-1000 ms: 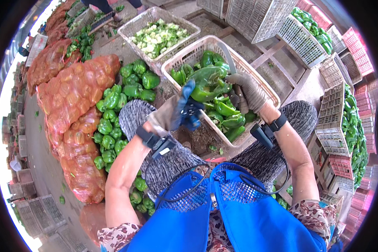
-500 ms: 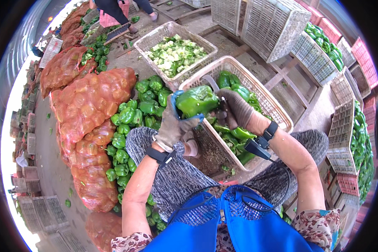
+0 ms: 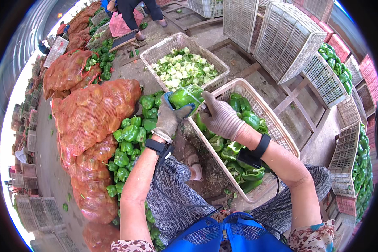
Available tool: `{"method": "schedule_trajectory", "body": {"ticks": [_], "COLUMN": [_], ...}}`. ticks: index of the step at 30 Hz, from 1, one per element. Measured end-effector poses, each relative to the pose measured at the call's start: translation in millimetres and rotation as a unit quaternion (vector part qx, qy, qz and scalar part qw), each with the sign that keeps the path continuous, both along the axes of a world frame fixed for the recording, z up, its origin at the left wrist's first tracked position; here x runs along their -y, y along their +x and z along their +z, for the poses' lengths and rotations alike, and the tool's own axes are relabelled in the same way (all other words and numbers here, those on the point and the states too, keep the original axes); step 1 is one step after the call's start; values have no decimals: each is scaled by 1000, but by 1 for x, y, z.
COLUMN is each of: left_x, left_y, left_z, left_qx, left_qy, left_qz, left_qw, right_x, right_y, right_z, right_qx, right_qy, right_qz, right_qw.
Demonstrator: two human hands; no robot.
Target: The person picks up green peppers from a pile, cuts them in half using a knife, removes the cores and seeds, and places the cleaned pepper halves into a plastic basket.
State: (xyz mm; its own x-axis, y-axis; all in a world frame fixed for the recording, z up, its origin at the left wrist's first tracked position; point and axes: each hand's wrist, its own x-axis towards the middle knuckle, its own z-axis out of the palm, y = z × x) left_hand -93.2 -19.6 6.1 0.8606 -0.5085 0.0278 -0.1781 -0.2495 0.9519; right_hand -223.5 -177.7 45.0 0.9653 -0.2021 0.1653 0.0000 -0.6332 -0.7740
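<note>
My gloved left hand (image 3: 169, 119), with blue fingertips, is closed around a whole green bell pepper (image 3: 184, 97), holding it above the near crate's left edge. My gloved right hand (image 3: 225, 118) is closed right beside the pepper's right end. A small shiny bit shows under its fingers, but what it grips is mostly hidden. Below the hands is a pale plastic crate (image 3: 284, 140) holding cut and opened green peppers (image 3: 233, 148). Beyond it stands a second crate (image 3: 155, 67) filled with pale green-white pepper cores (image 3: 185, 69).
Loose green peppers (image 3: 130, 133) are heaped left of my legs, against red mesh sacks (image 3: 94, 115). Stacked crates (image 3: 287, 42) and pepper-filled crates (image 3: 344, 155) line the right. Wooden pallet slats (image 3: 298, 96) lie on the floor. Another person's legs (image 3: 130, 14) show at the far left.
The pepper has moved slightly left and is turned in my left hand. My right hand has shifted a little down and rolled so its back faces up. The view has tilted, lowering the crates in it.
</note>
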Motion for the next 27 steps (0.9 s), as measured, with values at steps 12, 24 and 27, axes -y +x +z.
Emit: {"method": "schedule_trajectory", "body": {"ticks": [12, 24, 27], "left_x": [19, -5, -1], "left_y": [34, 86, 84], "left_z": [17, -18, -7], "left_qx": [119, 99, 102], "left_qy": [121, 236, 216], "left_qz": [60, 79, 59], "left_qw": [984, 963, 969], "right_x": [13, 8, 18], "right_y": [81, 140, 148], "right_z": [-26, -51, -66], "right_qx": [-107, -132, -160], "right_qy": [-85, -223, -217], "right_qz": [44, 64, 49], "right_qw": [990, 964, 962]}}
